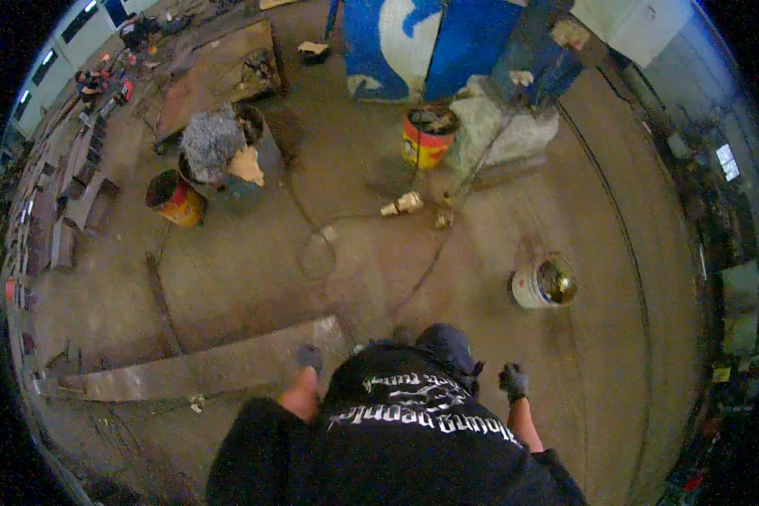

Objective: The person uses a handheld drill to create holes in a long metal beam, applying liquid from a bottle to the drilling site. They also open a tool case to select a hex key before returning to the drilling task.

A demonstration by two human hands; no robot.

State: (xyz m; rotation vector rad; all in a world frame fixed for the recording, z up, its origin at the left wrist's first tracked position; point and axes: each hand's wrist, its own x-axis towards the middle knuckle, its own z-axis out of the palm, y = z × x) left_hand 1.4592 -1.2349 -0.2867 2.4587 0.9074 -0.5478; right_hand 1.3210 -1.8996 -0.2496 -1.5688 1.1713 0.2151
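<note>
Three buckets: one white, two red-and-yellow; one long metal plate.

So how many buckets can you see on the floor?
3. A white bucket stands ahead of the gloved right hand. A yellow and red bucket sits by the blue panel. A red and yellow one stands at the left. Clutter may hide more.

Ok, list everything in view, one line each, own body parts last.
white bucket: one, white, floor right of centre
yellow-and-red bucket: one, by the grey block
grey block: one, upper middle
blue panel: one, blue and white, top
red-and-yellow drum: one, left
another person: one, crouched upper left
metal plate: one, grey, floor lower left
brass fittings: a few, centre floor
left hand: gloved, dark, near the plate
right hand: gloved, dark, holding nothing visible
</note>
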